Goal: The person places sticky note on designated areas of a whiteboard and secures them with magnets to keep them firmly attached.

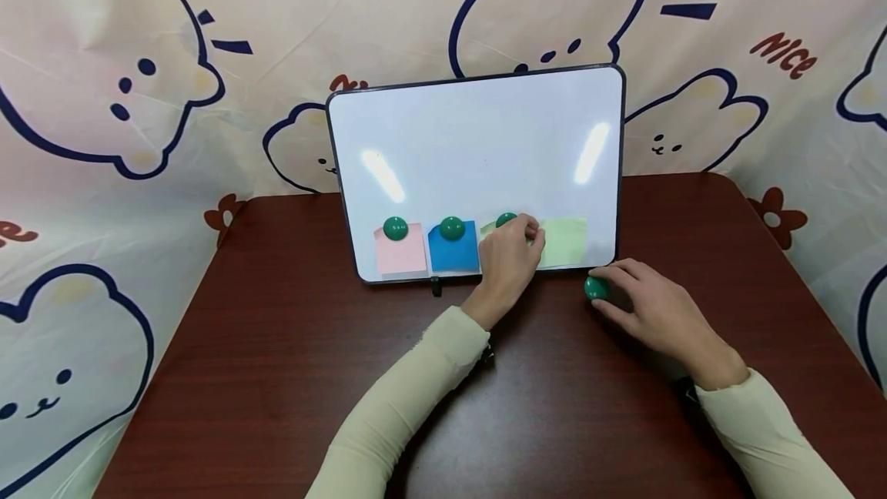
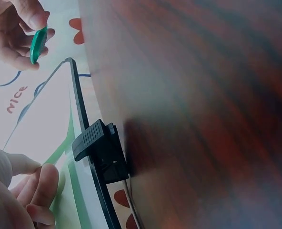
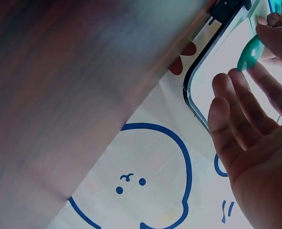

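Observation:
My left hand [image 1: 511, 252] is at the lower part of the whiteboard [image 1: 478, 145], pinching the edge of a light green sticky note [image 1: 564, 242] between thumb and finger, as the left wrist view shows. Partly behind that hand, a green round magnet [image 1: 506, 219] sits on another light green note [image 1: 487, 229]. Right of the board's lower corner, my right hand [image 1: 654, 306] holds a green round magnet [image 1: 596, 288] by its fingertips, apart from the board. Further left, a pink note [image 1: 400, 252] and a blue note [image 1: 453, 251] each have a green magnet at the top.
The whiteboard stands tilted on a dark brown wooden table [image 1: 277, 360]. Black clips, one seen below the board as a black clip [image 1: 436, 286], grip its lower edge. A cartoon-printed cloth [image 1: 291, 29] hangs behind and at the sides.

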